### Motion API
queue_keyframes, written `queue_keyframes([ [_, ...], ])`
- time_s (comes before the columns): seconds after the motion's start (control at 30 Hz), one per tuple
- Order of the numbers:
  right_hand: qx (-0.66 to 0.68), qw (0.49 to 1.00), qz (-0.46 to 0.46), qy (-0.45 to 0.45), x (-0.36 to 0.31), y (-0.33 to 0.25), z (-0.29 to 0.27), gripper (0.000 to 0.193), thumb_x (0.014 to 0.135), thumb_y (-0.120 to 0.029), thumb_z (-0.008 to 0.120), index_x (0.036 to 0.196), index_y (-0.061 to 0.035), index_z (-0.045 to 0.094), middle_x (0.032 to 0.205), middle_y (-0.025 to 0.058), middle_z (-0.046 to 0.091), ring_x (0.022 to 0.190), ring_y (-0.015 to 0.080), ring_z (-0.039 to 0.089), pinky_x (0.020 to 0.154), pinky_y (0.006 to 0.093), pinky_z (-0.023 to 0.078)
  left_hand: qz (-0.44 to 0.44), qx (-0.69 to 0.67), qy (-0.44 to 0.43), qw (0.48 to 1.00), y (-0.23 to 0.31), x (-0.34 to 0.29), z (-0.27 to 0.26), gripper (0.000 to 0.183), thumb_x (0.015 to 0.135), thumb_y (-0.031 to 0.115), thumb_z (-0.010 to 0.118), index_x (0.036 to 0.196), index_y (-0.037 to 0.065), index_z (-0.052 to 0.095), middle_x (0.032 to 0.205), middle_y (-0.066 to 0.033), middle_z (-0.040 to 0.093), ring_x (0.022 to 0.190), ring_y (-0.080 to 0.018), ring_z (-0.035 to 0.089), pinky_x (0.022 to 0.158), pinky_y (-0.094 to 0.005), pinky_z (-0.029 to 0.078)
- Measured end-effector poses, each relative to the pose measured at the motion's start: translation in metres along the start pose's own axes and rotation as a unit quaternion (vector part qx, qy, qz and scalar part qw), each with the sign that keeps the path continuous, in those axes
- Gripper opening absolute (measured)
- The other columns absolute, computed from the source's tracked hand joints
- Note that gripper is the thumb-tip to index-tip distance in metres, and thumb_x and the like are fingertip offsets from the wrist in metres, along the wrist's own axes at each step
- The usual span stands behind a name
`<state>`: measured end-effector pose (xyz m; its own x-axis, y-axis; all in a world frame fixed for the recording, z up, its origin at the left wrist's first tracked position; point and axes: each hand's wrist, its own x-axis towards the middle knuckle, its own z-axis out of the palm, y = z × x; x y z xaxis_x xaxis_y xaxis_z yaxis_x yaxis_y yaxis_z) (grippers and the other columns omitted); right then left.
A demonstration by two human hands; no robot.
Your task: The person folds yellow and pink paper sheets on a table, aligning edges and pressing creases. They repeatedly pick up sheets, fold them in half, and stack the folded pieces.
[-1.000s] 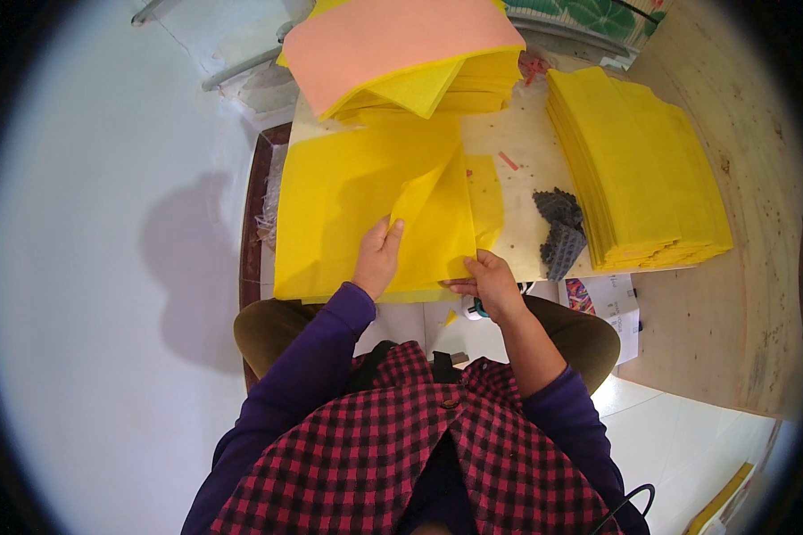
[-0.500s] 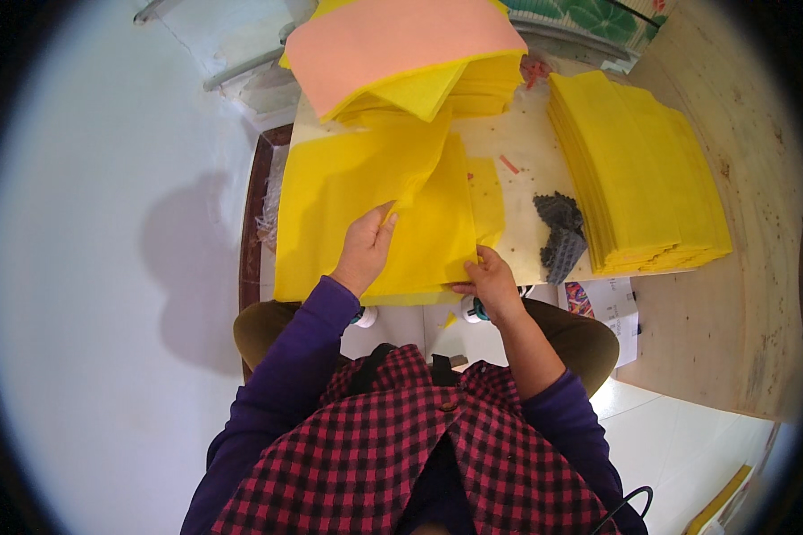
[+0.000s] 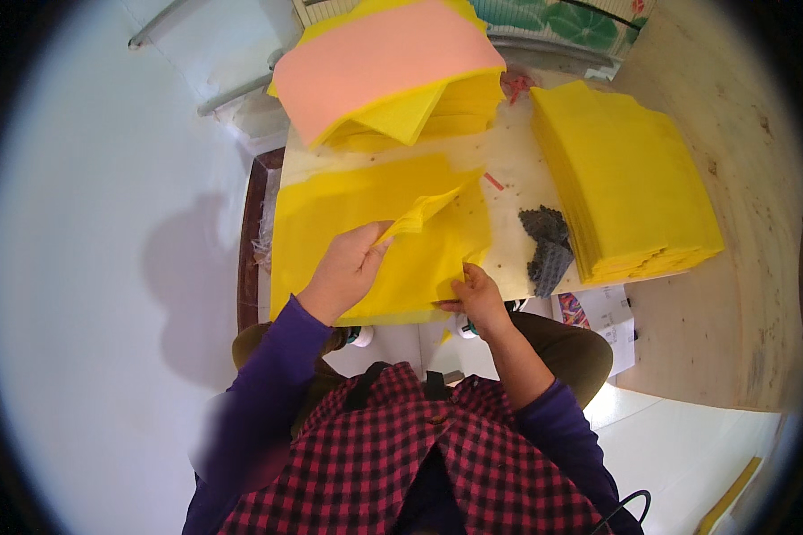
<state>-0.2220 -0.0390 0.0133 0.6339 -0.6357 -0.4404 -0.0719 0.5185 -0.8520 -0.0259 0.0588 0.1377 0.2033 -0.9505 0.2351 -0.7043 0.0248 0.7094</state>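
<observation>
A yellow fabric sheet (image 3: 330,205), felt-like in look, lies at the near side of the table before me. My left hand (image 3: 343,267) is closed on a bunched, lifted edge of it, which rises toward the right in a narrow fold (image 3: 433,205). At the sheet's near right corner, my right hand (image 3: 477,299) pinches the cloth by the table's front edge. Its fingertips are partly hidden by the fabric.
A pile of yellow sheets topped by a pink sheet (image 3: 375,62) stands at the back. On the right is a tall stack of folded yellow fabric (image 3: 633,178). Beside it lies a dark grey textured piece (image 3: 549,254). A small red strip (image 3: 493,182) is near the middle.
The sheet's raised part has come down from the back pile and is gathered into a narrow fold at my left hand. My right hand stays at the near right corner.
</observation>
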Motion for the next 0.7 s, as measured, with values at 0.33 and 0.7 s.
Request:
queue_keyframes([
  [0.33, 0.009, 1.000, -0.023, -0.018, 0.002, 0.006, -0.004, 0.039, 0.094, -0.004, 0.046, 0.132, 0.0041, 0.040, 0.117, 0.0154, 0.058, 0.091, 0.0267, 0.067, 0.073, 0.0310, 0.058, -0.050, -0.211, 0.038, 0.976, 0.034, 0.013, -0.082, 0.027, 0.098, 0.022, 0.053, 0.108, -0.002, 0.060, 0.092, -0.0084, 0.066, 0.082, -0.0184, 0.064, 0.074, -0.0289, 0.049],
  [0.7, -0.011, 1.000, -0.012, -0.011, 0.007, 0.011, -0.007, 0.033, 0.095, -0.006, 0.046, 0.127, 0.0001, 0.044, 0.108, 0.0126, 0.063, 0.085, 0.0228, 0.068, 0.069, 0.0279, 0.056, -0.119, -0.368, 0.129, 0.913, 0.047, 0.053, -0.226, 0.032, 0.097, 0.021, 0.054, 0.120, -0.001, 0.053, 0.109, -0.0091, 0.065, 0.093, -0.0172, 0.065, 0.082, -0.0294, 0.053],
])
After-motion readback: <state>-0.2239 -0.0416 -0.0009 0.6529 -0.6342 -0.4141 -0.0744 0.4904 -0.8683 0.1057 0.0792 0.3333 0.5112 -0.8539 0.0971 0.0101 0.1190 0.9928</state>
